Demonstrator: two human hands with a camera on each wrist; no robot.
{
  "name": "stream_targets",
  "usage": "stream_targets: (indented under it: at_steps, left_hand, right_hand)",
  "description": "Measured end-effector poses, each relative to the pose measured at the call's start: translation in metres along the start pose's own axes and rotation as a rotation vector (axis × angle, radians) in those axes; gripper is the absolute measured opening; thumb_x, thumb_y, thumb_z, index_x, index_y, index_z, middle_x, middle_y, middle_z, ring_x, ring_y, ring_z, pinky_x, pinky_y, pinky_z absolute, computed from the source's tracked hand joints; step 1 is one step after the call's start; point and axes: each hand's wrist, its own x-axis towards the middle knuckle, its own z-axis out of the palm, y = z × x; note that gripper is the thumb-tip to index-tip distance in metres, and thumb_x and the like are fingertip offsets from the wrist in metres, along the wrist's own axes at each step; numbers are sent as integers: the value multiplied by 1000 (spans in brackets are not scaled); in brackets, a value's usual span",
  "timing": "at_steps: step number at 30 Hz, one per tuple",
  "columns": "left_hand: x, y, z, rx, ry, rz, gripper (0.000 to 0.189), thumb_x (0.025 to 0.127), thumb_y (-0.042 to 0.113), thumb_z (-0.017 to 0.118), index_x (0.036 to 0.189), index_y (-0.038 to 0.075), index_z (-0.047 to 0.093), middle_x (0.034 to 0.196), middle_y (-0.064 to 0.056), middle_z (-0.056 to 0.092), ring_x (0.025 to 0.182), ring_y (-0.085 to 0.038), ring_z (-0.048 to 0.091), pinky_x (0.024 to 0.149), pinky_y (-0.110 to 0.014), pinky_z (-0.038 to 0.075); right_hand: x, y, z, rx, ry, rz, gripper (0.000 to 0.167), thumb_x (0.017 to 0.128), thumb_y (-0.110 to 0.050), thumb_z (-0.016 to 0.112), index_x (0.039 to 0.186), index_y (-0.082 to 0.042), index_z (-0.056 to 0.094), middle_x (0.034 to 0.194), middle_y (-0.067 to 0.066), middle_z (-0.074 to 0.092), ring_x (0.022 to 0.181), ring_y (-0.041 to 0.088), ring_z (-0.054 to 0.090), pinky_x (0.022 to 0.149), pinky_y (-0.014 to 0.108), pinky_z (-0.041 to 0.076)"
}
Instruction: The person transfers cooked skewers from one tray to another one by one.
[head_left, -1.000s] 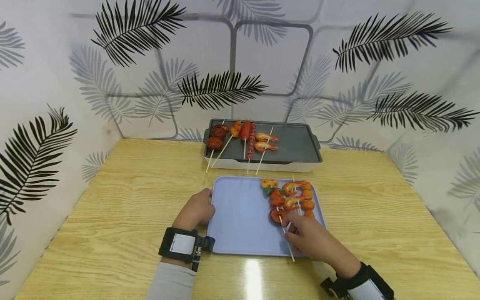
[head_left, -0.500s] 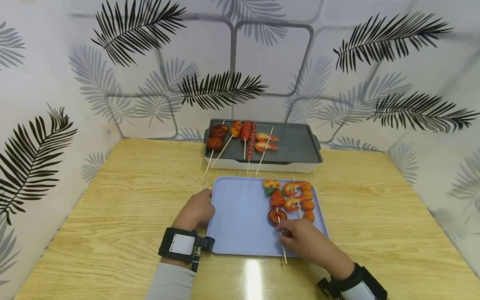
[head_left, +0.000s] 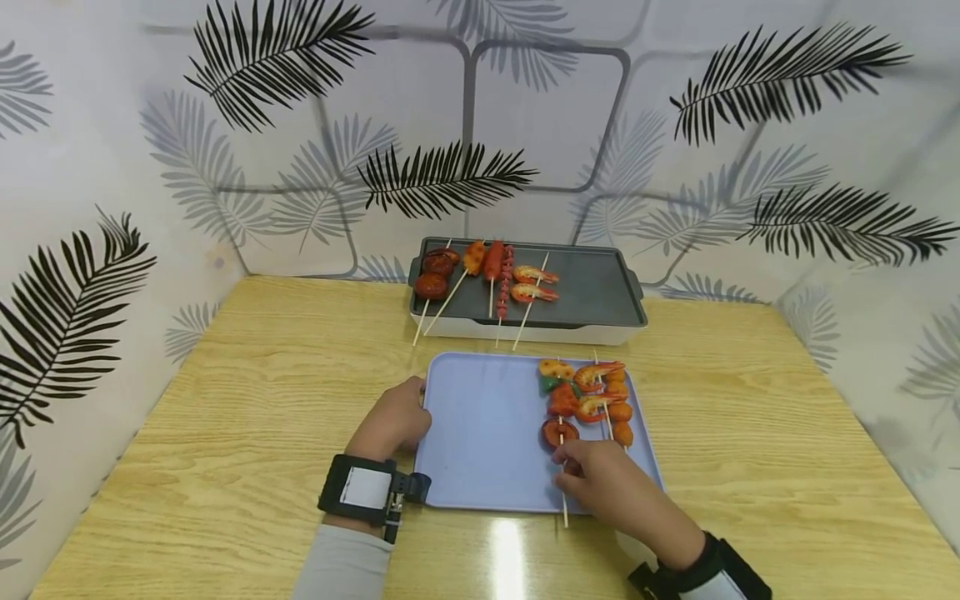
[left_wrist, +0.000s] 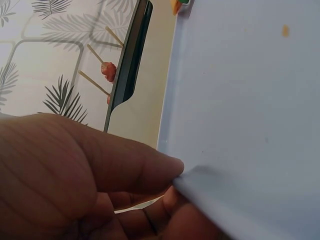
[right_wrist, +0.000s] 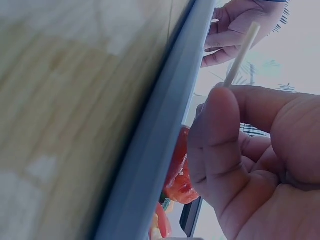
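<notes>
Mixed skewer (head_left: 561,404) has swung straighter since the earlier frame, in the right half of the tray (head_left: 480,433) beside the shrimp skewer (head_left: 595,407), fingers of the right hand (head_left: 603,479) pinching its stick (head_left: 565,504), left hand (head_left: 397,414) pinching the rim; best ease it gently, not dragging neighbours.

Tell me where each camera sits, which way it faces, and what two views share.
Head: worn on the head, looking forward and down at the table, tray and grill; the left hand, right hand and wrist straps show.
Left wrist: worn there, looking over the left hand, which pinches the tray's rim, toward the grill; only that hand shows.
Right wrist: worn there, looking along the tray's edge; the right hand, pinching a skewer, shows close, the left hand farther off.
Shared: head and right wrist show both hands.
</notes>
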Motion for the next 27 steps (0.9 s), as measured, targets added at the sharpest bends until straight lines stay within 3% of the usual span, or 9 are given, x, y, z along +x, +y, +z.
stream_targets:
  at_steps: [9, 19, 27]
  left_hand:
    - [-1, 0, -1, 17, 4, 12, 50, 89, -5, 50, 139, -5, 47, 100, -17, 66, 72, -24, 61, 54, -31, 44]
    - [1, -2, -1, 20, -5, 9, 51, 88, -5, 51, 139, -5, 47, 99, -16, 65, 73, -24, 60, 55, -31, 44]
    - [1, -1, -1, 3, -3, 5, 52, 88, -5, 51, 140, -5, 47, 103, -18, 65, 71, -24, 60, 54, -31, 45]
  right_hand:
    - [-2, 1, -5, 12, -9, -6, 12, 87, -10, 75, 98, -7, 70, 71, -8, 59, 60, 9, 51, 52, 25, 44]
    - [1, 2, -15, -12, 89, -71, 14, 84, -6, 77, 94, -7, 67, 80, -5, 62, 69, 8, 57, 58, 24, 48]
    - [5, -2, -19, -51, 138, -102, 23, 85, -3, 76, 106, -6, 68, 92, -1, 62, 83, 12, 58, 71, 29, 52]
